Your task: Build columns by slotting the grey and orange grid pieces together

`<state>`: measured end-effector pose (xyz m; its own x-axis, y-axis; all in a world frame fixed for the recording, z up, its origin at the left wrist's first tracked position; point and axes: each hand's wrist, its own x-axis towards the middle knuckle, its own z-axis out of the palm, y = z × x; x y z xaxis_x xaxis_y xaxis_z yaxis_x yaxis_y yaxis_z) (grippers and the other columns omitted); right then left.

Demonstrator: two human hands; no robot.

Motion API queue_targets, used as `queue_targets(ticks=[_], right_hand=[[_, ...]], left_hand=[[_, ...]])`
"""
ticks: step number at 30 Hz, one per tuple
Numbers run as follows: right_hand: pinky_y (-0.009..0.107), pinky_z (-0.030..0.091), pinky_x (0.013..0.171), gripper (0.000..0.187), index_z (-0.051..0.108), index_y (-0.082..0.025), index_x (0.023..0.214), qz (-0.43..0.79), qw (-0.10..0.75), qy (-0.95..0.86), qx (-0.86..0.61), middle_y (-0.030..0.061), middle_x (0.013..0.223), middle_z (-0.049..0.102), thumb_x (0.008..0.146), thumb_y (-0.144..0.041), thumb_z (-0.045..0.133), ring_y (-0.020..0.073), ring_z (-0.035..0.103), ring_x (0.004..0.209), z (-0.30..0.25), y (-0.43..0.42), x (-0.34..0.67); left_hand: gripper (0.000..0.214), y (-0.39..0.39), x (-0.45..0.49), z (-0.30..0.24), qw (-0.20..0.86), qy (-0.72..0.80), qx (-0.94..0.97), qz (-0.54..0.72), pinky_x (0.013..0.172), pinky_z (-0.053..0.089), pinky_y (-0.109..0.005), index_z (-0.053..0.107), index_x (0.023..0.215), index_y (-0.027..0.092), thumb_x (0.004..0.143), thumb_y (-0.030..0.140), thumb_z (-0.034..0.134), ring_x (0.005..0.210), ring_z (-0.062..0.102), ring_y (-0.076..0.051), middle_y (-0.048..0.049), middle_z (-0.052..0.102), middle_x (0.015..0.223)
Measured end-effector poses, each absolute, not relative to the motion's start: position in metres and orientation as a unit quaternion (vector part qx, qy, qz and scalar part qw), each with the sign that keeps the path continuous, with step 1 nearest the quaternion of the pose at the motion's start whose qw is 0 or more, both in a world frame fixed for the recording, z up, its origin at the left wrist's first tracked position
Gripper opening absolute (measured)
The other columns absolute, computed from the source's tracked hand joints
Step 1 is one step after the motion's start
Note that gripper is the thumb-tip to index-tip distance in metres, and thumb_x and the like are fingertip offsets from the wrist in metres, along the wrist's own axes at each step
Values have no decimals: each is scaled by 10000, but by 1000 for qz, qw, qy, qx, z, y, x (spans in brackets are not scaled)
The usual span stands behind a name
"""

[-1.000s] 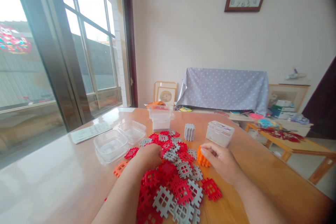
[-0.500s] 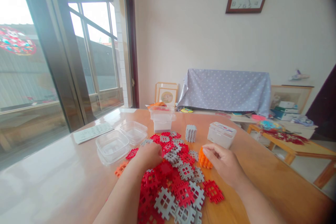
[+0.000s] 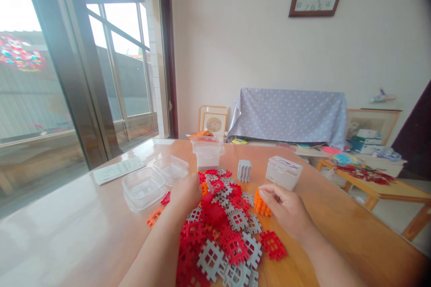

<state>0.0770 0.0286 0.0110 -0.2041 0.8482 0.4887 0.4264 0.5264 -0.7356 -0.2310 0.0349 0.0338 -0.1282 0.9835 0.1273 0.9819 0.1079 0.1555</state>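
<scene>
A heap of red and grey waffle-shaped plastic tiles (image 3: 225, 233) lies on the wooden table (image 3: 340, 215) in front of me. My left hand (image 3: 186, 193) is curled over the far left part of the heap, fingers closed among red tiles with an orange tile showing at its fingertips. My right hand (image 3: 286, 208) grips a stack of orange tiles (image 3: 260, 203) standing on edge at the heap's right side. A stack of grey tiles (image 3: 244, 170) stands farther back.
Two empty clear containers (image 3: 144, 185) and a lid sit left of the heap, with a paper sheet (image 3: 117, 170) beyond. A white tub (image 3: 207, 151) and a lidded box (image 3: 283, 172) stand behind. One orange tile (image 3: 154, 217) lies apart at left. A low side table (image 3: 384, 188) stands right.
My left hand has moved a little farther back and up on the heap, and an orange tile now shows at its fingers. My right hand stays on the orange stack.
</scene>
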Motion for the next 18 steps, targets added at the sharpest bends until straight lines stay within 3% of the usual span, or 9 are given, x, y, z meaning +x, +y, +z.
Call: queue_targets(ticks=[5,10,14,18], right_hand=[[303,502,628,380,740,-203,969,207,469,-743,-431,45,798,722,950,-536,557,191,630,686,13,27,75],[301,504,660,358,743,-214,1007,204,475,-739,-433,34,790,709,950,-520,565,186,632,698,14,24,73],[298,509,677,397,691,-210,1167,264,471,-729,-422,25,789,694,944,-522,585,184,640,721,15,19,67],[300,521,690,484,577,-198,1313,381,452,-704,-393,29,839,692,959,-529,564,187,665,765,17,12,57]], left_hand=[[116,41,-232,33,59,724,632,270,638,376,-276,583,880,213,880,232,468,772,629,-199,-59,698,842],[71,38,-216,37,231,622,632,401,560,335,-234,567,853,204,845,274,560,595,508,-123,24,599,686],[164,27,-190,43,357,466,654,477,587,366,-223,562,903,192,850,327,637,612,472,-96,28,583,749],[128,16,-167,44,373,383,680,502,687,420,-238,566,909,191,856,268,653,745,538,-120,-11,620,858]])
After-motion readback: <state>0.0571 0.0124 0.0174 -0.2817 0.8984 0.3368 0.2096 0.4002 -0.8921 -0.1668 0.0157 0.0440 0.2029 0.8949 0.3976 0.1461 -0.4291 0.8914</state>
